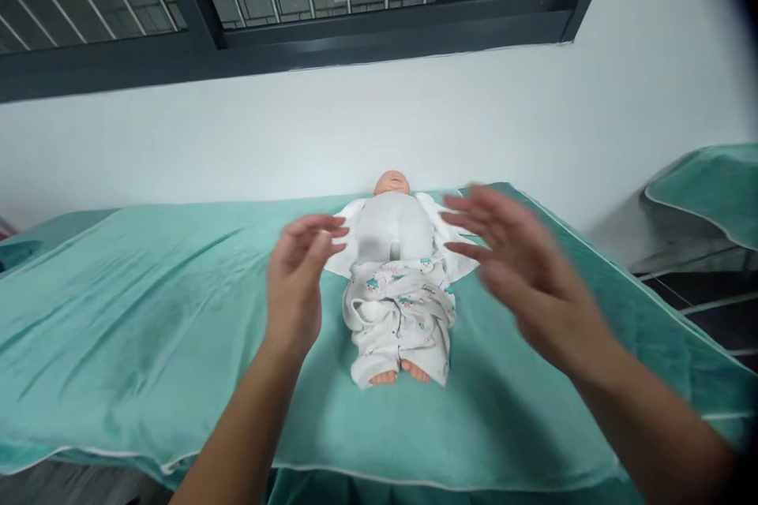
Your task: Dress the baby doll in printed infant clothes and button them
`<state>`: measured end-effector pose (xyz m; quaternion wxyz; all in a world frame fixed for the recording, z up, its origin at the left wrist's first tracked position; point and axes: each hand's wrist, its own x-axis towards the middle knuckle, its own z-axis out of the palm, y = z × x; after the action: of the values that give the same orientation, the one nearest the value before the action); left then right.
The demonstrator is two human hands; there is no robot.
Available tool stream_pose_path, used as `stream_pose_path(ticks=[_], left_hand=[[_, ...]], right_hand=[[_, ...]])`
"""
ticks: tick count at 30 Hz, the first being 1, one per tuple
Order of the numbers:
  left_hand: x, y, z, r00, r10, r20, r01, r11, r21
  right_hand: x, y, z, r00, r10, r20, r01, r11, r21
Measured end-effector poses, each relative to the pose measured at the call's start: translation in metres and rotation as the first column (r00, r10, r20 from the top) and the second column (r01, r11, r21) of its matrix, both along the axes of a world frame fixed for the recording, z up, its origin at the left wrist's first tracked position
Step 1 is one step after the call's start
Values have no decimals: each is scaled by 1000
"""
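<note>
A baby doll [392, 183] lies on its back, head toward the wall and toes toward me. It wears a white top [395, 225] with sleeves spread to both sides and printed trousers [408, 323], rumpled around the waist. My left hand [299, 276] is raised at the doll's left-hand side in the picture, fingers curled loosely with a gap to the thumb and nothing seen between them. On the other side hovers my right hand [515, 260], smeared a little by motion, its fingers spread and holding nothing. Both hands appear apart from the clothes.
Under the doll is a bed with a green sheet [178, 316], edged in white piping. A white wall [266, 142] and a dark-framed barred window [379, 35] stand behind it. Another green-covered surface [711, 189] juts in at the right, with metal bars below.
</note>
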<state>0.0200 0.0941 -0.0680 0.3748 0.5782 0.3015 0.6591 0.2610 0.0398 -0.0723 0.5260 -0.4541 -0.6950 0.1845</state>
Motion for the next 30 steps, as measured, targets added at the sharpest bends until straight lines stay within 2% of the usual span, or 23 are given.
stream_pose_path(ticks=[1, 2, 5, 6, 8, 11, 14, 17, 19, 22, 24, 26, 27, 29, 30], left_hand=[[-1, 16, -19, 995, -4, -103, -2, 998, -66], [-4, 30, -38, 978, -15, -210, -10, 993, -122], [-15, 59, -86, 893, -101, -439, 26, 984, -174], [-19, 64, -97, 880, -109, -462, 25, 983, -183], [-25, 65, -107, 859, -117, -499, 17, 980, -200], [-30, 59, -106, 805, -121, -580, 5, 980, -198], [-28, 54, -98, 765, -103, -635, 23, 991, -133], [-20, 60, -89, 733, -83, -676, 59, 997, -58], [-13, 74, -82, 723, -43, -690, 17, 999, -44], [-1, 105, -72, 793, -9, -610, -88, 988, -129], [4, 125, -71, 869, -88, -487, -24, 976, -218], [5, 138, -75, 923, -207, -323, 98, 942, -322], [4, 141, -78, 931, -263, -252, 157, 915, -372], [-1, 143, -84, 919, -359, -161, 252, 852, -459], [-5, 143, -86, 903, -401, -154, 279, 820, -500]], right_hand=[[-1, 17, -12, 999, 31, -43, -32, 999, -6], [-2, 35, -25, 1000, -2, -3, 2, 1000, -23], [-1, 80, -65, 974, -17, 226, 24, 999, -25], [0, 89, -76, 966, -15, 257, 22, 999, -25], [6, 95, -91, 968, 2, 252, 7, 999, -38], [16, 90, -97, 966, 107, 233, -80, 990, -120], [23, 87, -92, 927, 200, 316, -158, 975, -153], [20, 95, -85, 931, 128, 341, -124, 992, -34], [15, 108, -79, 947, 69, 314, -78, 997, 15], [8, 132, -70, 965, -60, 254, 82, 994, -74], [6, 149, -68, 989, -110, 97, 129, 967, -220], [7, 161, -72, 981, -54, -188, -20, 928, -372], [8, 164, -76, 942, -21, -336, -125, 905, -407], [11, 168, -87, 847, 12, -532, -276, 865, -419], [13, 168, -92, 818, 8, -575, -303, 856, -418]])
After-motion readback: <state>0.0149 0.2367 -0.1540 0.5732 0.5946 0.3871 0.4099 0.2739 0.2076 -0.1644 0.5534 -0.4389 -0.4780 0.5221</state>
